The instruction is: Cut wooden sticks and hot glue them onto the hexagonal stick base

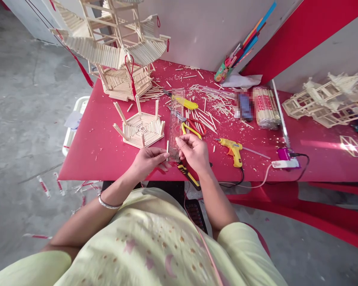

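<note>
Between the fingertips of my left hand (150, 161) a short wooden stick (168, 147) stands upright. My right hand (193, 152) is closed in a pinch just to the right; whatever may be in its fingertips is too small to make out. Under and between the hands lies a clear plastic ruler (176, 127). Left of it sits a hexagonal stick base (143, 129) with upright posts at its corners. Near my right hand are yellow-and-red-handled pliers (191, 129), a yellow utility knife (185, 102) and a black-and-yellow cutter (188, 176) at the table's front edge.
A tall stick pagoda (116, 51) with red tassels rises at the back left. A yellow glue gun (232, 151) lies right, its cable running to a power strip (285, 163). Loose sticks (223, 107), a wrapped stick bundle (266, 107) and a pen cup (222, 72) stand farther back.
</note>
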Demonstrator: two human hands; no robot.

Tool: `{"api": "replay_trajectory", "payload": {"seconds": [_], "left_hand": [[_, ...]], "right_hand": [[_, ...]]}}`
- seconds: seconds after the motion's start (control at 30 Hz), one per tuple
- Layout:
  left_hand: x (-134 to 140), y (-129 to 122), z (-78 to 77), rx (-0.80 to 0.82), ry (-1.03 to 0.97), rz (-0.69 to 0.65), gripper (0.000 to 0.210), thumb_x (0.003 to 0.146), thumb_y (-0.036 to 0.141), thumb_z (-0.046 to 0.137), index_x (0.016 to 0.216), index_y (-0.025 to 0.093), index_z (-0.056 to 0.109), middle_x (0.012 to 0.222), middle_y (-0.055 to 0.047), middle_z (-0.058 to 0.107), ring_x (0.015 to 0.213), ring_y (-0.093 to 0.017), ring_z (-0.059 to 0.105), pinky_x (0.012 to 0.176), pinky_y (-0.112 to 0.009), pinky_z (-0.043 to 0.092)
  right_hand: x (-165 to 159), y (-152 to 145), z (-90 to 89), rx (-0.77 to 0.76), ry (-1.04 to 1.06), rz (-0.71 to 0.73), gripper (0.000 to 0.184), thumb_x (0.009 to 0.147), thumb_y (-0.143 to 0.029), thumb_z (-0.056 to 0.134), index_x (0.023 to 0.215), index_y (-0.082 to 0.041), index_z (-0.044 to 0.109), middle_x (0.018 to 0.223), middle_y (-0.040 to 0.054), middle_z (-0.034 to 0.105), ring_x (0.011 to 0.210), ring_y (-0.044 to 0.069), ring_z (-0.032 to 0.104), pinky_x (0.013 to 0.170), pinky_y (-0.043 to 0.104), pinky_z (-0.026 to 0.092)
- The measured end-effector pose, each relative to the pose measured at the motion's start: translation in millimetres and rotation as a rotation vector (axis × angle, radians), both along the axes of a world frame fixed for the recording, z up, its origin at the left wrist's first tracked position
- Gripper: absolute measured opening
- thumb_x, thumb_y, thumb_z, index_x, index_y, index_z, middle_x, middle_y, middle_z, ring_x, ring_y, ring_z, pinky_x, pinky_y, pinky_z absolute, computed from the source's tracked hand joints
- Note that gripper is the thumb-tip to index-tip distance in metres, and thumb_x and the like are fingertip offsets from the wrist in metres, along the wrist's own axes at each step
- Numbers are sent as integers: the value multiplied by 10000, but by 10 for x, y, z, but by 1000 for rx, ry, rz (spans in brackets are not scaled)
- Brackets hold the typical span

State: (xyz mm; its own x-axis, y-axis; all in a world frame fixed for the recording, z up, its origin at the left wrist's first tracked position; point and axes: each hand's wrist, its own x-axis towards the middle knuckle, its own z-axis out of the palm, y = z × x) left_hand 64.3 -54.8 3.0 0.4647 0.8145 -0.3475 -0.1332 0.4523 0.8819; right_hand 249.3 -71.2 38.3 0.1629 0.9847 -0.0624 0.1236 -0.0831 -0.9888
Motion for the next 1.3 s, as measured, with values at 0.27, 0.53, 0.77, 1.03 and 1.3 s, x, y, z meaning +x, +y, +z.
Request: {"api": "replay_trajectory", "payload": {"seconds": [0.27,0.53,0.77,1.03,1.3], "left_hand": [[-37,-8,-31,-4,11,-5,486,709,519,904,912,100,766,662,-99,768,541,-194,730,579,-290,634],[-44,-28,9,-2,39,-19,497,713,539,895,906,98,771,659,-88,768,562,-180,738,609,-258,630],[-40,-40,33,-1,39,-17,495,694,550,902,876,111,765,647,-82,764,550,-176,731,603,-259,630],[-41,-39,25,4,48,-20,489,703,553,893,853,107,761,657,-94,765,559,-188,732,606,-281,633],[-44,-50,14,-1,40,-19,481,708,546,891,864,110,761,659,-95,766,559,-186,733,611,-277,632]], "right_hand": [[-55,-40,22,6,9,-28,358,872,-578,740,844,-230,663,545,-55,603,456,107,562,476,212,502],[-60,-51,-29,-11,29,-30,406,840,-601,767,878,-211,661,595,-55,609,473,97,567,468,196,511],[-67,-60,-34,-3,47,-31,402,843,-596,764,874,-211,656,597,-60,596,468,91,555,456,189,492],[-81,-67,-35,-5,14,-35,421,848,-624,737,888,-213,654,613,-57,603,467,91,559,460,196,488],[-72,-61,-71,5,18,-34,406,853,-612,741,885,-217,651,607,-58,604,462,94,562,458,198,488]]}}
